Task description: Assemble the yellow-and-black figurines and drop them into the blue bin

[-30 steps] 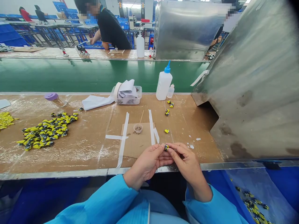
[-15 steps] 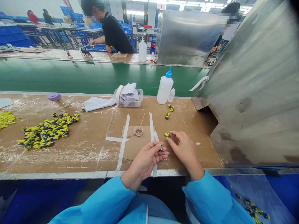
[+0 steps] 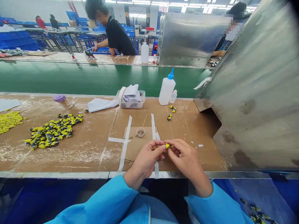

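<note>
- Your sleeves are blue and reach forward over the near edge of the desk.
- At your three o'clock, below the desk edge, yellow-and-black pieces lie on a clear sheet.
- At twelve, your left hand is bent inward, thumb and fingers pinching the small yellow piece; your right hand pinches it from the other side, so it sits between both sets of fingertips, above the desk.
- Just beyond, slightly left of twelve, a small cup with a thin stick leaning in it stands on a cardboard sheet.
- At ten, a heap of yellow-and-black pieces is spread out, with plain yellow pieces farther left.
- Farther along twelve, a blue-capped bottle stands beside a smaller bottle.
- Past these runs a green belt.
- Between eleven and twelve, a co-worker leans on the far side.
</note>
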Available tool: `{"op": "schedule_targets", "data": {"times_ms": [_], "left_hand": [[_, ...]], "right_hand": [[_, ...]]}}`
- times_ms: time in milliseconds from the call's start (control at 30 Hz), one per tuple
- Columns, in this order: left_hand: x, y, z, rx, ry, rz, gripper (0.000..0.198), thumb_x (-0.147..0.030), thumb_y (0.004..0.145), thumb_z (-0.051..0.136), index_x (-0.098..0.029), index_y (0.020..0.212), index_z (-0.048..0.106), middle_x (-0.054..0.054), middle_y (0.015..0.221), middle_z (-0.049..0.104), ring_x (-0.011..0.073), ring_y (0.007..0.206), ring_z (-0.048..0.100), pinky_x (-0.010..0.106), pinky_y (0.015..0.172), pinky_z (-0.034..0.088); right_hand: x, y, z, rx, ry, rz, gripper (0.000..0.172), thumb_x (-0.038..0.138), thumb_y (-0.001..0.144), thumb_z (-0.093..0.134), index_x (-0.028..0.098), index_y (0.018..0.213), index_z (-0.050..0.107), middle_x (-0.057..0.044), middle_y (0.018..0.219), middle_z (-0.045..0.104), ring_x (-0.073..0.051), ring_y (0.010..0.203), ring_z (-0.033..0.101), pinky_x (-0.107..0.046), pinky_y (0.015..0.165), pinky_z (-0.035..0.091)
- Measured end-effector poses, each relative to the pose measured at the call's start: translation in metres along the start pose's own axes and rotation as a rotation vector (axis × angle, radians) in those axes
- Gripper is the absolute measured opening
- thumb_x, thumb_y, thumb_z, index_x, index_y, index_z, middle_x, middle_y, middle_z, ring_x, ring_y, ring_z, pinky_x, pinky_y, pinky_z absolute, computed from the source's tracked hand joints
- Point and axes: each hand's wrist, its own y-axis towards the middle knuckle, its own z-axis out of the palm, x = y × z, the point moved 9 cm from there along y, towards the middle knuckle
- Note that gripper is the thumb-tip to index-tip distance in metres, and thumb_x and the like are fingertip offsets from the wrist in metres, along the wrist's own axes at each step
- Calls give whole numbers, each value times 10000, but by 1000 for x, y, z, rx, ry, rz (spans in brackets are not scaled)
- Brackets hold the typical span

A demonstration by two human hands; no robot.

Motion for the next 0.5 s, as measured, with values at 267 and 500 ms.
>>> {"op": "schedule_targets", "data": {"times_ms": [267,500], "left_hand": [[5,-3,5,67,14,-80,250,-308,705,731,-96,808,647,25,710,588,78,645,539,160,501,377],[11,-5,9,117,-87,-139,254,-349,752,681,-104,817,662,26,741,574,74,637,530,159,488,380]], "right_hand": [[2,-5,3,40,63,13,283,164,830,549,251,1079,650,-13,871,600,-108,696,563,-234,630,444],[-5,-6,-1,-19,139,54,159,215,830,591,226,966,672,-7,824,589,-81,577,489,-229,574,423]]}}
